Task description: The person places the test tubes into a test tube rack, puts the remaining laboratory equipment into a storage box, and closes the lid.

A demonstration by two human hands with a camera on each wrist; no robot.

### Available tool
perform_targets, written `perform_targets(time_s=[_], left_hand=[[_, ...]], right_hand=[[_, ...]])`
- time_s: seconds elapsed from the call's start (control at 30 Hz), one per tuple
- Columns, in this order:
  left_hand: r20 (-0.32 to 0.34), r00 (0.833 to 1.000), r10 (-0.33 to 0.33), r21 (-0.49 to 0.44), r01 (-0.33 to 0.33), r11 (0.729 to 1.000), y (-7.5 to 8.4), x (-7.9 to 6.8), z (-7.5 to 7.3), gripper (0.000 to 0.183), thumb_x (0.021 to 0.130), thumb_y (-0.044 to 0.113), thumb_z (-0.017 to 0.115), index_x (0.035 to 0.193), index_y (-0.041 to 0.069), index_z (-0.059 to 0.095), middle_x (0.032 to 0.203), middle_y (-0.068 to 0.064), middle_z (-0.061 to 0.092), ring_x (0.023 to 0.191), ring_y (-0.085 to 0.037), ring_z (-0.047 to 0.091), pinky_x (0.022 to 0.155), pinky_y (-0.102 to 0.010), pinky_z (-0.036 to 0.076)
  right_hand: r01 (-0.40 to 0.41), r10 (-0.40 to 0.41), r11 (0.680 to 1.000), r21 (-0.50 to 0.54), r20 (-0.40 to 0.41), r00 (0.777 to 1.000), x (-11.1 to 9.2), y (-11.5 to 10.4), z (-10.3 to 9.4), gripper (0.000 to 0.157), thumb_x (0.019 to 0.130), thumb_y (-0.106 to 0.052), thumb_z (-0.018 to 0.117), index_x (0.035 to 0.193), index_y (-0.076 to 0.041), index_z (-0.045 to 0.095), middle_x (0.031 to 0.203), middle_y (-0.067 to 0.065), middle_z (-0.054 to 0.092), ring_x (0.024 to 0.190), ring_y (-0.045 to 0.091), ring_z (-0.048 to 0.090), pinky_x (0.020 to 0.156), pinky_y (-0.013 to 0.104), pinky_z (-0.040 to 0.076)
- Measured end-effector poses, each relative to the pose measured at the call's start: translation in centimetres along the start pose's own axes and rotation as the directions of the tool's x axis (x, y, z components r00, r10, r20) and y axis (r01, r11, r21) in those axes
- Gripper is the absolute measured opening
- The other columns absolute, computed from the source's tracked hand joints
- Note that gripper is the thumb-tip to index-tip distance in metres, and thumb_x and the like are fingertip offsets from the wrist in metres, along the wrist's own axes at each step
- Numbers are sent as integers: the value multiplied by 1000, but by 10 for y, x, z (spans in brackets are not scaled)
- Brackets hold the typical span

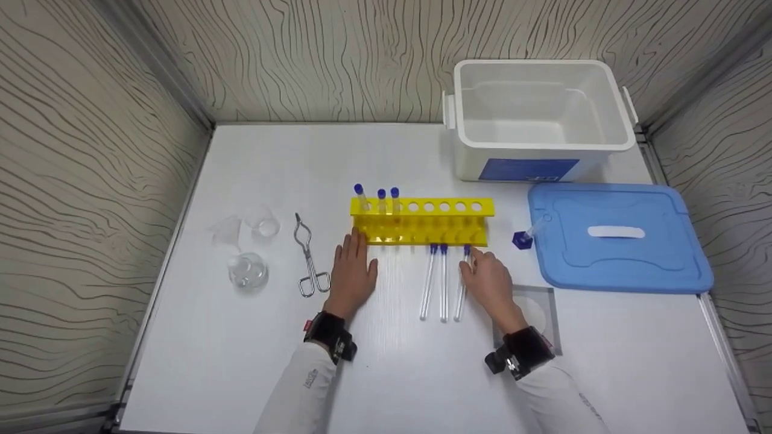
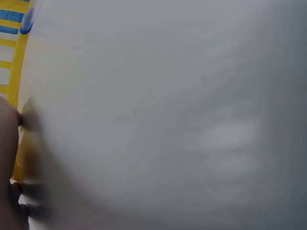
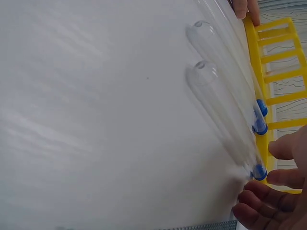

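Note:
A yellow test tube rack [image 1: 422,208] stands mid-table, with several round holes along its top. Three tubes with blue caps [image 1: 382,193] are in its left part, the leftmost one leaning. My left hand [image 1: 351,277] lies with straight fingers at the rack's front left corner, fingertips right at its edge. In front of the rack lie three clear capped test tubes [image 1: 444,289], caps toward it. My right hand [image 1: 490,278] is beside the rightmost test tube [image 3: 216,98], thumb and forefinger apart near its blue cap [image 3: 259,171], other fingers loosely bent.
Metal tongs [image 1: 308,256], a glass flask [image 1: 248,271] and a clear funnel [image 1: 227,231] lie left. On the right are a blue lid [image 1: 621,259], a small cylinder with a blue hexagonal base [image 1: 522,240] and a grey-edged square [image 1: 552,319]. A white bin [image 1: 470,160] stands behind.

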State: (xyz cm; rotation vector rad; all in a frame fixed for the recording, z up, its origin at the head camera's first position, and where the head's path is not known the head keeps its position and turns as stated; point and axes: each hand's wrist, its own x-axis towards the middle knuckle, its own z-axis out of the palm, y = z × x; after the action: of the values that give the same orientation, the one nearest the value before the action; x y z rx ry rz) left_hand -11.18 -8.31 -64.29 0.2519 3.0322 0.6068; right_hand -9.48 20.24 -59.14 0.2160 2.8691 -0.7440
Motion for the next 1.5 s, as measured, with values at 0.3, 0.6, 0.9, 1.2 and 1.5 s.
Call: perform_targets(time_s=[0.3,0.6,0.9,1.2,1.5], left_hand=[[10,1000,-2,8,2,1000,4,0,-5,65,104,34,42,157,3,22,167,-15,15,154,-35,20,126,-52,18],[8,1000,-17,6,17,1000,3,0,-7,65,103,35,43,156,2,25,166,-17,17,153,-36,22,125,-52,20],[17,1000,-19,-16,20,1000,4,0,-6,66,103,36,42,157,3,23,167,-15,14,154,-35,20,126,-52,18],[10,1000,-20,-20,20,1000,5,0,-7,65,103,35,43,156,2,23,167,-16,14,153,-36,21,126,-52,18],[-17,1000,0,-6,0,1000,5,0,-8,64,102,32,46,155,1,28,166,-17,20,151,-37,26,124,-53,23]], right_hand=[[-84,84,996,-11,111,990,4,-8,7,61,98,-31,57,144,7,44,115,27,65,88,29,61,86,45,55],[-85,80,996,40,104,991,9,-9,11,57,97,-26,57,142,7,46,118,28,68,89,29,66,90,47,56],[-195,167,971,141,186,968,8,-6,5,58,98,-27,56,145,4,44,110,23,68,80,21,60,71,32,51],[-267,222,934,239,201,954,3,0,-4,50,97,-32,59,139,-5,55,112,16,66,88,22,57,71,26,48],[-241,204,920,309,148,968,0,-3,-19,44,98,-33,60,134,-8,59,107,14,66,82,22,57,69,22,49]])
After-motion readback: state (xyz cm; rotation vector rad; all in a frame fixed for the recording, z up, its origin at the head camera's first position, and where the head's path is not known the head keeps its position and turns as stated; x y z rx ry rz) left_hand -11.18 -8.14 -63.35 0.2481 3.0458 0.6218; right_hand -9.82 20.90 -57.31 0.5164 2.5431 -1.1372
